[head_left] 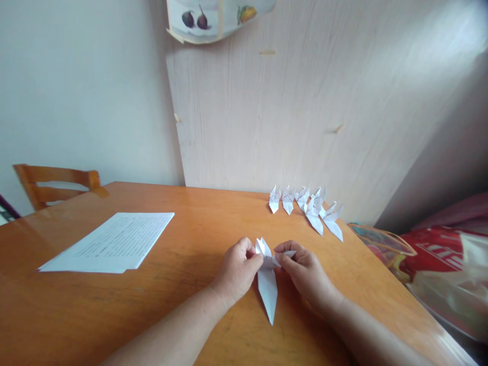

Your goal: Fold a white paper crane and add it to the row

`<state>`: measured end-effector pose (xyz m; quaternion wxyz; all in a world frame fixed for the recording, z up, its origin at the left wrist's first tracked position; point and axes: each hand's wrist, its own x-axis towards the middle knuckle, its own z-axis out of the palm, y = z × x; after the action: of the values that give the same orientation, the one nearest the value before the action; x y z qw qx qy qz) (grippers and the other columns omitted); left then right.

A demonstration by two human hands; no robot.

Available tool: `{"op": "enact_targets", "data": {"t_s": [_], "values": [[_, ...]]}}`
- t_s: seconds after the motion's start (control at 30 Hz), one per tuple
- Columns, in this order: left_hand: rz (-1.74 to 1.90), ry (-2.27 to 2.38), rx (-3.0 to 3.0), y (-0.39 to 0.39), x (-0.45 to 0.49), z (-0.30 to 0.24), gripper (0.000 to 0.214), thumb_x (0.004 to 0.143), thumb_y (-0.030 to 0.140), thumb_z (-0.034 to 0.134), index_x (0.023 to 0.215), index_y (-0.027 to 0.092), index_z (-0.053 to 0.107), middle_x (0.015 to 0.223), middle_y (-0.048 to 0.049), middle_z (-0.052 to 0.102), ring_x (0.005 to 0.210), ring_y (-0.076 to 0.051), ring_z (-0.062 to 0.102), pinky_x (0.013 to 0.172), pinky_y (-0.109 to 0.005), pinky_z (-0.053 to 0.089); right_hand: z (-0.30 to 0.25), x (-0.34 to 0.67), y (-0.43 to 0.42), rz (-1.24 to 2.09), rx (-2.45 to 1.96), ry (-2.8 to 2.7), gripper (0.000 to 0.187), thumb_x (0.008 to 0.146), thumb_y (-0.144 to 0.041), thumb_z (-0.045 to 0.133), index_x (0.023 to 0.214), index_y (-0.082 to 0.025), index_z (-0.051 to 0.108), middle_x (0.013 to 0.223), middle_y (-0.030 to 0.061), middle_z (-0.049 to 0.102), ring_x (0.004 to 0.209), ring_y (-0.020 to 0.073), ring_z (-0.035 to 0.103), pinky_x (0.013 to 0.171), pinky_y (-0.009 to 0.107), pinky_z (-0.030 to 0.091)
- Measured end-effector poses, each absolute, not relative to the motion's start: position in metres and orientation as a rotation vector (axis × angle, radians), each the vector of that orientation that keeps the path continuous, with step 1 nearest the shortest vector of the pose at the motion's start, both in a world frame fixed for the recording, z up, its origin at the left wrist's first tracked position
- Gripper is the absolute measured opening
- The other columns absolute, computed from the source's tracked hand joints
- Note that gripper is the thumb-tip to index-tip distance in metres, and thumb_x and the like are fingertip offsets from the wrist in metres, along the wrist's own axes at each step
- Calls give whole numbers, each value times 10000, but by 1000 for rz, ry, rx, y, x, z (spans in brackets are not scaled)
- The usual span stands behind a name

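A white origami paper crane (268,287) is between my two hands, just above the wooden table (183,325). One long pointed wing stretches down toward me, and a shorter folded part stands up at the far side. My left hand (239,267) pinches the crane's left side between thumb and forefinger. On the other side, my right hand (303,269) pinches a thin pointed strip of the same crane, its tip showing past the fingers. Fingertips hide the places where both hands grip the paper.
Several finished paper cranes (313,218) stand in a group at the table's back right. A stack of printed paper sheets (114,244) lies on the left. Behind it is a wooden chair (61,177). Red and clear plastic bags (434,254) sit beyond the right edge.
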<state>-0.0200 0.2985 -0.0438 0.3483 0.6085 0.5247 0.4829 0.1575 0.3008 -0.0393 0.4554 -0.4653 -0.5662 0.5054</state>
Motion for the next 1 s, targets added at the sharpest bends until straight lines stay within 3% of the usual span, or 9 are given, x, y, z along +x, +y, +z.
{"op": "enact_targets", "data": {"t_s": [0.13,0.33,0.47,0.6,0.77,1.0], "values": [[1286,1242,1464,297,-17,-39,130,750,165,592,825,209,494,678,51,563,625,-122,517,581,-218,363,-35,156,299,1296,-1151,-1333,310,781,-470,711,908,-211,597,662,-9,622,604,156,545,574,270,381],[1269,1203,1488,295,-18,-34,408,757,132,568,1156,204,614,797,20,651,697,-139,572,641,-233,417,-37,158,300,1269,-1174,-1356,280,775,-437,711,893,-211,598,660,-12,623,612,153,537,586,271,376],[1240,1180,1531,293,-18,-33,239,776,143,553,983,189,663,815,7,653,722,-138,565,657,-235,413,-40,160,302,1254,-1176,-1364,276,773,-429,710,896,-210,594,673,-15,620,615,150,529,582,271,367],[1252,1145,1482,290,-16,-27,38,773,183,591,811,187,586,735,26,601,692,-128,547,645,-224,416,-42,161,303,1242,-1186,-1366,278,772,-428,707,902,-211,592,647,-26,610,599,148,526,566,264,357],[1224,1200,1477,291,-16,-26,188,787,322,661,749,197,526,683,39,552,650,-127,514,603,-227,405,-45,161,303,1242,-1188,-1385,275,782,-436,700,907,-217,589,661,-28,610,594,146,523,558,262,348],[1224,1306,1490,295,-20,-33,109,781,260,606,777,207,511,637,60,478,602,-121,436,549,-230,333,-46,161,304,1237,-1159,-1398,249,789,-409,703,897,-213,592,695,-28,617,619,141,522,575,261,354]]}}
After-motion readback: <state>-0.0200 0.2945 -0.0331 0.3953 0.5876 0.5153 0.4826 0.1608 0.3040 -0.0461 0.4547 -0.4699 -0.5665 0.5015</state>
